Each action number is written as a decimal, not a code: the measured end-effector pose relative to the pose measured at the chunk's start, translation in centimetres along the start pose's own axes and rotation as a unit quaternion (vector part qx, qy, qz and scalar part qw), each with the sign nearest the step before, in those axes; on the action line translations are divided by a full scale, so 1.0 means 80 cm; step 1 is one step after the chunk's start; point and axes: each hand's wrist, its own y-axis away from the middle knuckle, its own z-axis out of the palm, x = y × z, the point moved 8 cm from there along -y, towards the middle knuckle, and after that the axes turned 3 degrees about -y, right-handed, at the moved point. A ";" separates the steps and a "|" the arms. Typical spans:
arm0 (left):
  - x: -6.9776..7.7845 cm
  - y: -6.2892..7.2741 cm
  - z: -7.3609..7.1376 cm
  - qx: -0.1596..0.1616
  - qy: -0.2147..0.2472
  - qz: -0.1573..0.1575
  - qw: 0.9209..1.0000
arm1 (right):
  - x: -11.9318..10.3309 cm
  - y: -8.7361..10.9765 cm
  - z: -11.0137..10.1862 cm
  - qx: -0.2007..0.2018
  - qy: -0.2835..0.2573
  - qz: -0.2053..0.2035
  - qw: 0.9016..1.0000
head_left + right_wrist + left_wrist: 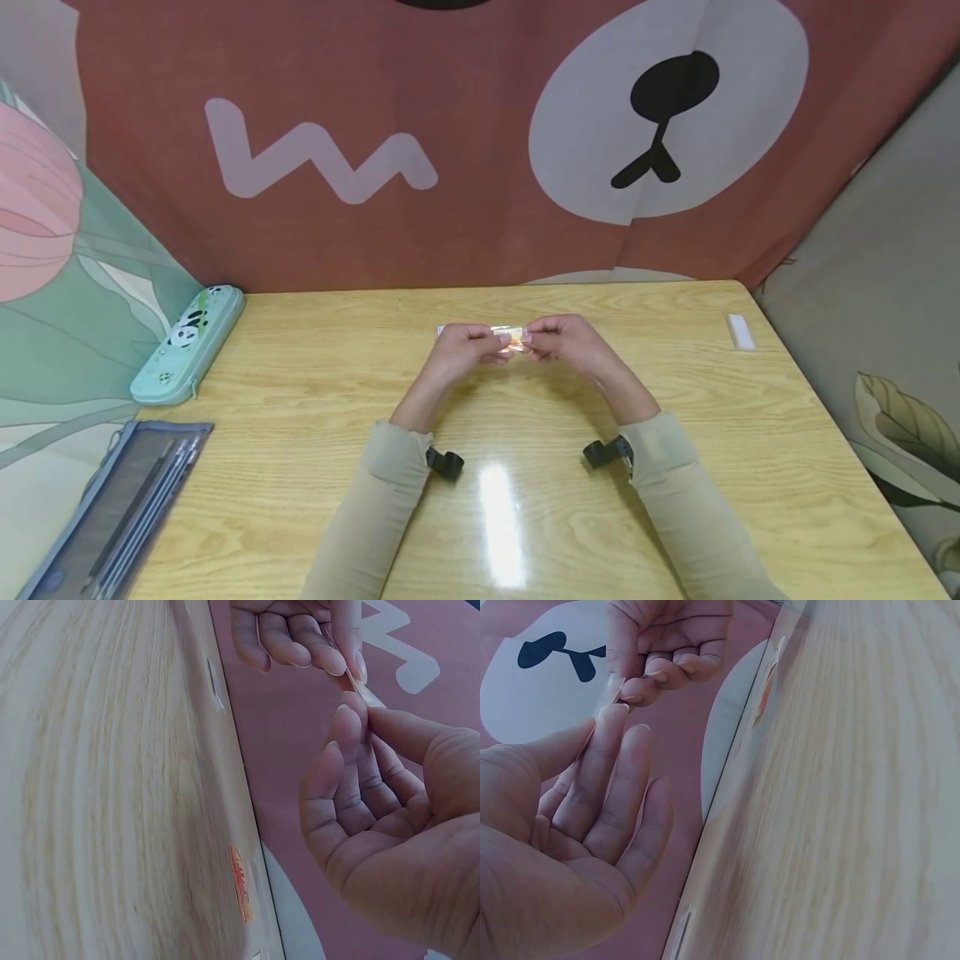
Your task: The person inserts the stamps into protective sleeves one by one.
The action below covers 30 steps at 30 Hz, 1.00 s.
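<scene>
A small shiny clear-plastic strip or wrapper (514, 332) with yellow-orange colour on it is stretched between both hands over the back middle of the table. My left hand (459, 350) pinches its left end between thumb and index finger. At the other end, the thumb and index finger of my right hand (576, 343) pinch it too. In the left wrist view the strip (613, 691) shows thin and nearly edge-on between the fingertips. The right wrist view has the strip (366, 694) slanting between the two thumbs, the remaining fingers loosely bent. Fingers hide much of it.
At the left lies a mint-green pencil case (187, 346) with pandas. Nearer on that side is a grey mesh pouch (142, 475) with several pencils. A small white block (741, 332) lies at the back right of the wooden table (315, 467). Printed cloth hangs behind.
</scene>
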 end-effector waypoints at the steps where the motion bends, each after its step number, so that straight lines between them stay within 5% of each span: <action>1: -0.001 -0.001 0.000 -0.002 0.001 -0.001 1.000 | 0.001 0.000 0.000 0.002 -0.001 0.002 1.000; 19: 0.000 0.000 -0.002 0.006 0.002 -0.006 1.000 | 0.002 0.002 -0.007 0.022 -0.013 0.005 1.000; 30: -0.003 0.003 -0.010 0.045 -0.075 -0.023 0.996 | 0.002 0.005 -0.019 0.034 -0.031 0.002 0.999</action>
